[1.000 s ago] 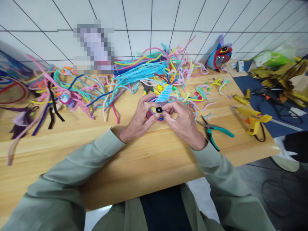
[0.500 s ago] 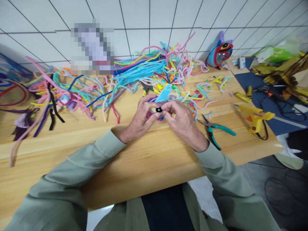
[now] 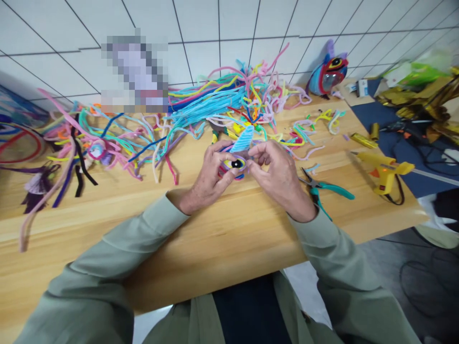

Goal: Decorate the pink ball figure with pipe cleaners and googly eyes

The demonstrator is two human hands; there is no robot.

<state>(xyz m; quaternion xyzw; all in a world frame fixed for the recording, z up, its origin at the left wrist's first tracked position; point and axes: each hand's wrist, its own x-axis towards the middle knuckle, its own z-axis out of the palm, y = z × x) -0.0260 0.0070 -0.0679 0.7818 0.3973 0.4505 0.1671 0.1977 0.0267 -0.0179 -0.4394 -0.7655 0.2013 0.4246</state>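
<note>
Both my hands meet over a small pipe-cleaner figure (image 3: 239, 157) on the wooden table (image 3: 215, 239). The figure has a light blue fin on top and a yellow eye with a black centre. My left hand (image 3: 210, 179) curls around its left side, thumb under the eye. My right hand (image 3: 278, 174) pinches its right edge with bent fingers. Most of the figure's body is hidden between my fingers.
A big tangle of coloured pipe cleaners (image 3: 215, 105) covers the back of the table. Teal-handled pliers (image 3: 324, 191) lie right of my right hand, with a yellow glue gun (image 3: 385, 172) further right. A finished fish figure (image 3: 328, 74) stands by the wall.
My right fingers have shifted off the black eye centre to the figure's right edge, so the whole yellow eye shows. The view has tilted slightly.
</note>
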